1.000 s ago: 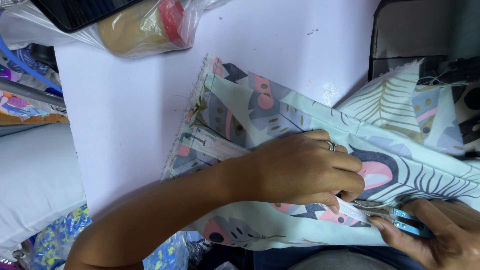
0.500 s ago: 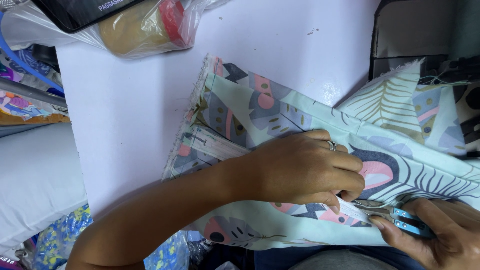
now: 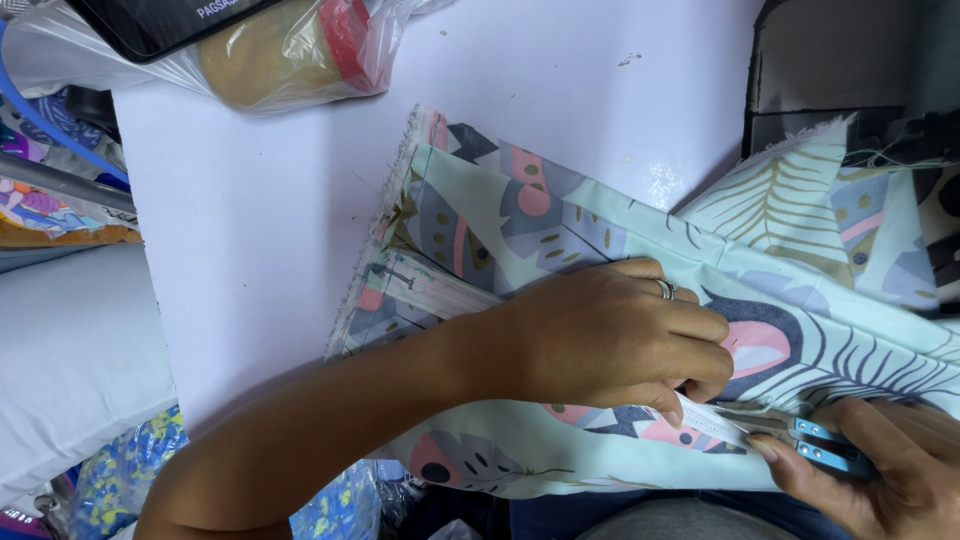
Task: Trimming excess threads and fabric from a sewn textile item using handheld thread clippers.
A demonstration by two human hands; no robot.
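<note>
Pinching a white seam edge (image 3: 715, 425), the left hand (image 3: 610, 340) pins printed fabric (image 3: 560, 225) on the white table (image 3: 260, 230); right hand (image 3: 880, 470) grips blue snips (image 3: 825, 447), probably mid-trim. Fabric stretches far right, untrimmed.

Left hand (image 3: 620, 340) pins fabric (image 3: 560, 220); right hand (image 3: 880, 470) grips snips (image 3: 825, 447)

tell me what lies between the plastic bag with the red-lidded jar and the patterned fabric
In the head view, only bare white tabletop lies between the clear plastic bag and the frayed edge of the mint-green patterned fabric.
</note>
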